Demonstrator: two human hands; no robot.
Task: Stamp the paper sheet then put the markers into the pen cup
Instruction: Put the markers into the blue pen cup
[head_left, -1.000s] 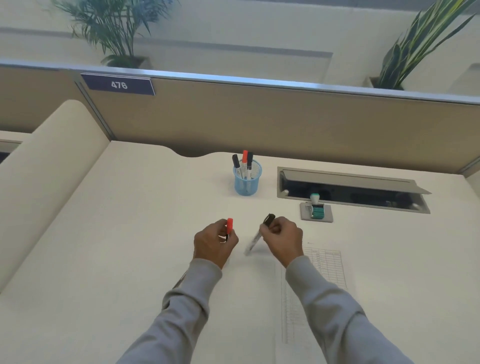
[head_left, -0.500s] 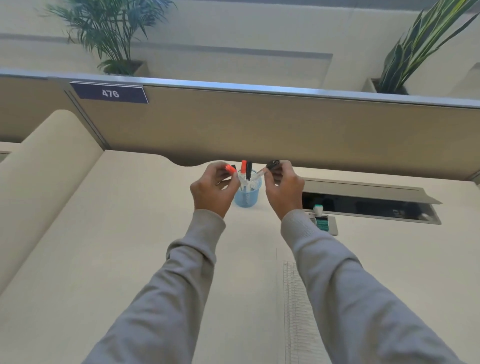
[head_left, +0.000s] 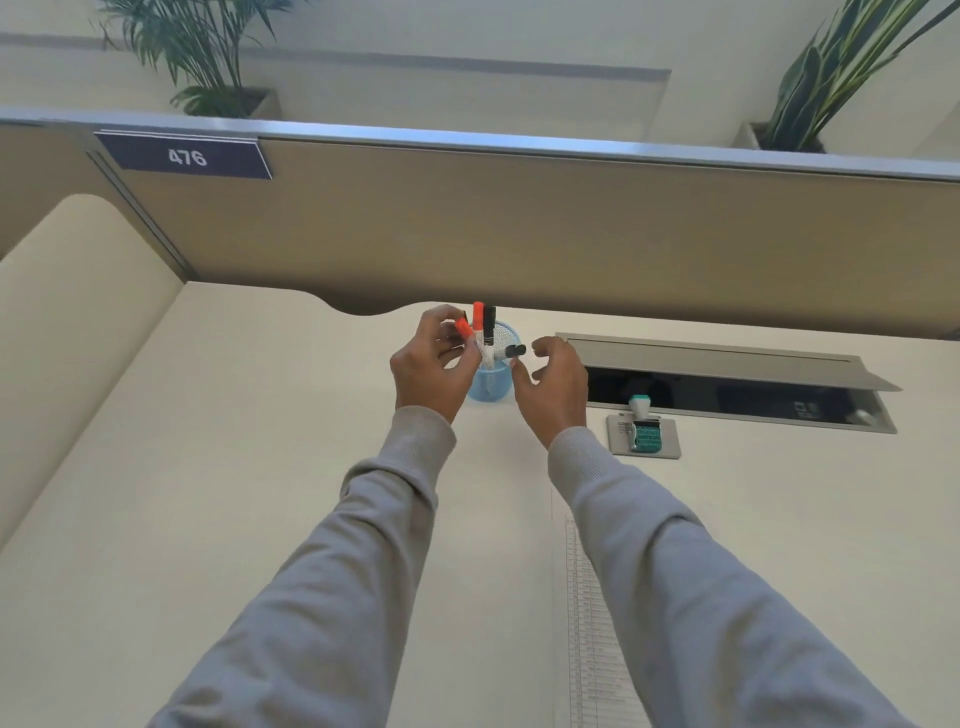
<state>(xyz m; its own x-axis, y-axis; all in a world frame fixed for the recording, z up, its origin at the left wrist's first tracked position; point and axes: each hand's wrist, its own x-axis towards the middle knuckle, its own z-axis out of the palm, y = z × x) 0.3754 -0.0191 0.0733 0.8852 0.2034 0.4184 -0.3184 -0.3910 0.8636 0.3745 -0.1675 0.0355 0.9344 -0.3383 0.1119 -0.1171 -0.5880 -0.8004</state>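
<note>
A blue mesh pen cup (head_left: 491, 387) stands at the back of the desk with a red-capped marker (head_left: 478, 312) and a black-capped marker (head_left: 489, 318) upright in it. My left hand (head_left: 428, 366) pinches another red-capped marker (head_left: 463, 328), tilted with its lower end inside the cup. My right hand (head_left: 550, 387) hovers just right of the cup, fingers spread and holding nothing. A black-capped marker (head_left: 514, 352) leans over the cup's right rim beside it. The printed paper sheet (head_left: 592, 623) lies under my right forearm. The teal stamp (head_left: 644, 428) rests on its grey pad (head_left: 670, 444).
An open cable hatch (head_left: 727, 395) is sunk into the desk right of the cup. A tan partition (head_left: 519, 223) with a "476" plate (head_left: 184, 156) closes off the back. A curved cream panel (head_left: 67, 312) borders the left side. Plants stand behind the partition.
Both hands carried markers from the middle of the desk up to the cup. My right hand has let go of the black-capped marker, which now leans in the cup.
</note>
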